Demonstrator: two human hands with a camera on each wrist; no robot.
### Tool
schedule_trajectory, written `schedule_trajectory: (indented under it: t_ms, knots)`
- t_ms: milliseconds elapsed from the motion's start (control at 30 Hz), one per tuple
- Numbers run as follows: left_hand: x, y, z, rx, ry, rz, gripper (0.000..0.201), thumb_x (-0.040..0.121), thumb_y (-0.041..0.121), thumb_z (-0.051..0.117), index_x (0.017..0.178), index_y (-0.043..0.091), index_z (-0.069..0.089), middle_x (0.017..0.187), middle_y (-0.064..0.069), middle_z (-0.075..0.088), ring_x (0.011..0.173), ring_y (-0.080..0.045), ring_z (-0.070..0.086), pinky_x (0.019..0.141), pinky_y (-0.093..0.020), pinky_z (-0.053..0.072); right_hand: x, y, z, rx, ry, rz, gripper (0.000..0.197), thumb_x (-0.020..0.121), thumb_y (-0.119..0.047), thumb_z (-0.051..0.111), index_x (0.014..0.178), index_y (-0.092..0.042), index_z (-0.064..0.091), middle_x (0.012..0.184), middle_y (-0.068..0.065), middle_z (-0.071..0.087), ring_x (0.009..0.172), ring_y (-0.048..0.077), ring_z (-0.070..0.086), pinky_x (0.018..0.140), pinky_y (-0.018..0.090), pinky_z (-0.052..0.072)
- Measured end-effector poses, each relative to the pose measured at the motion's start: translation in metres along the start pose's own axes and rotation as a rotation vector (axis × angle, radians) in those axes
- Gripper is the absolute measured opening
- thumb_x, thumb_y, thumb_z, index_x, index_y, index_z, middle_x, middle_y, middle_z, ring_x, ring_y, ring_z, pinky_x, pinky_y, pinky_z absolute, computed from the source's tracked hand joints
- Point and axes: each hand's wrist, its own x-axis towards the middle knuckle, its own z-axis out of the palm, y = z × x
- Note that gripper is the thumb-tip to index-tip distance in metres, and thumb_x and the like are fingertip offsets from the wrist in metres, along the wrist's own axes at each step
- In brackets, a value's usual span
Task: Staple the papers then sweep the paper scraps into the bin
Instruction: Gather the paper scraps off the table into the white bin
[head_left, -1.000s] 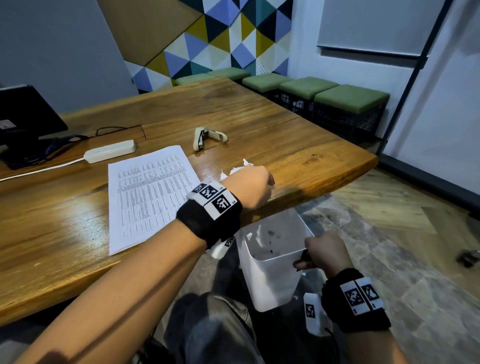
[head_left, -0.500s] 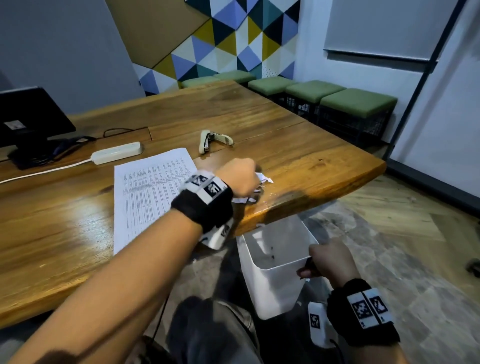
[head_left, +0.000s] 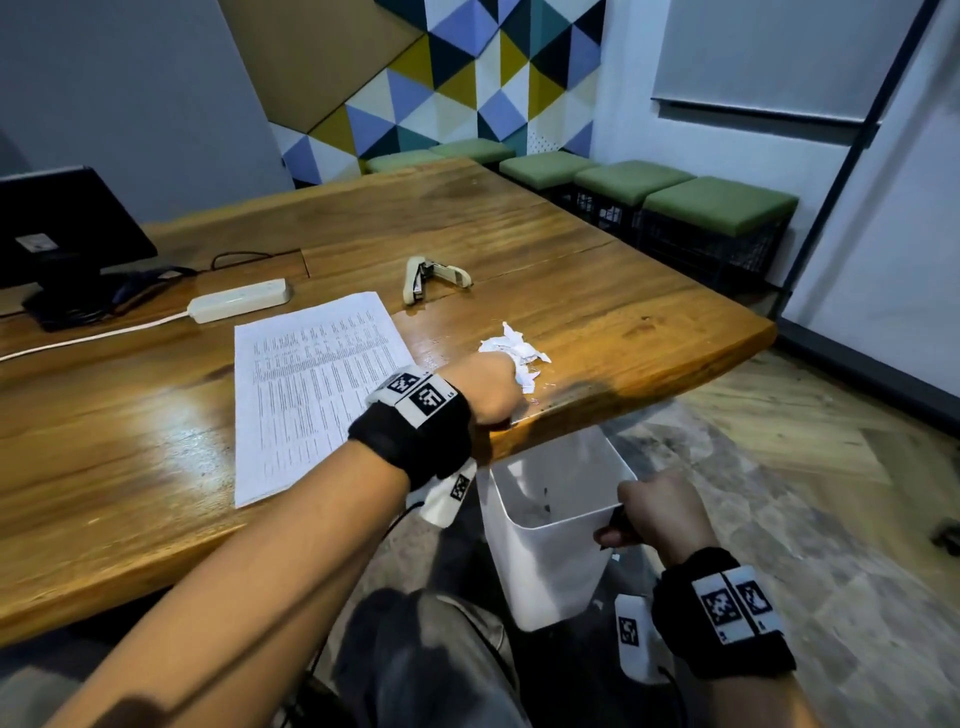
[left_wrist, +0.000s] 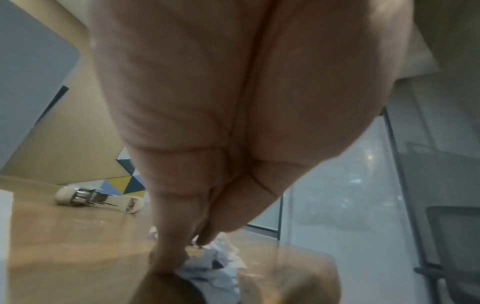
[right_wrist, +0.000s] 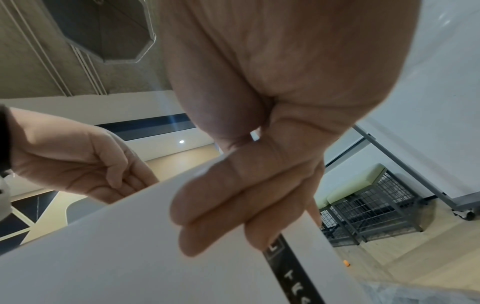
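Left hand (head_left: 488, 389) on desk (head_left: 649, 322) edge, fingers cupped against crumpled paper scraps (head_left: 517, 353). Right hand (head_left: 657, 514) clamped on rim of white bin (head_left: 550, 556), held upright below the edge. Stapled papers (head_left: 311, 389) lie flat, long axis running away. Stapler (head_left: 434, 278) splayed open beyond.

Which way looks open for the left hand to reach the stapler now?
Probably yes: the left hand rests by the scraps, and bare table lies between it and the stapler.
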Motion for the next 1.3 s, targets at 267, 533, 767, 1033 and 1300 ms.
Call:
schedule_trajectory:
  t_ms: [267,533,767,1033,1300]
  knots:
    - [-0.005,-0.003,-0.001,0.081,-0.004,0.023,0.036,0.091,0.010,0.042,0.109,-0.001,0.070,0.117,-0.018,0.069,0.108,-0.034,0.064,0.090,-0.038,0.053,-0.004,-0.003,-0.002,0.036,0.008,-0.020,0.020,0.087,0.016,0.048,0.070,0.006,0.053,0.056,0.034,0.068,0.038,0.034,0.071,0.040,0.035,0.058]
    - [-0.013,0.026,0.016,0.111,0.015,0.139,0.028,0.084,0.009,0.042,0.089,0.000,0.068,0.097,-0.018,0.068,0.091,-0.031,0.065,0.076,-0.034,0.054,-0.009,-0.007,0.002,0.056,0.019,-0.008,0.017,0.087,0.013,0.047,0.072,0.010,0.055,0.058,0.036,0.067,0.050,0.046,0.074,0.061,0.062,0.063]
    - [0.014,0.032,-0.002,0.285,0.029,0.146,0.036,0.095,0.018,0.046,0.118,0.004,0.068,0.124,-0.016,0.066,0.115,-0.035,0.062,0.099,-0.041,0.049,-0.011,-0.009,0.005,0.095,0.049,-0.006,0.018,0.084,0.010,0.042,0.077,0.013,0.058,0.067,0.046,0.066,0.054,0.053,0.073,0.067,0.071,0.060]
    - [-0.025,0.055,0.039,0.183,0.068,0.204,0.032,0.090,0.003,0.043,0.112,0.001,0.067,0.115,-0.015,0.065,0.101,-0.030,0.058,0.078,-0.032,0.042,-0.008,-0.007,0.005,0.105,0.051,-0.005,0.018,0.086,0.010,0.043,0.074,0.008,0.056,0.068,0.046,0.067,0.055,0.052,0.074,0.066,0.068,0.061]
    - [-0.007,0.039,0.001,0.082,0.081,0.160,0.041,0.088,0.015,0.045,0.120,0.017,0.069,0.123,-0.007,0.067,0.111,-0.027,0.063,0.086,-0.030,0.048,-0.006,-0.006,0.000,0.114,0.044,0.031,0.018,0.088,0.012,0.043,0.075,0.011,0.056,0.059,0.036,0.063,0.054,0.051,0.073,0.068,0.066,0.062]
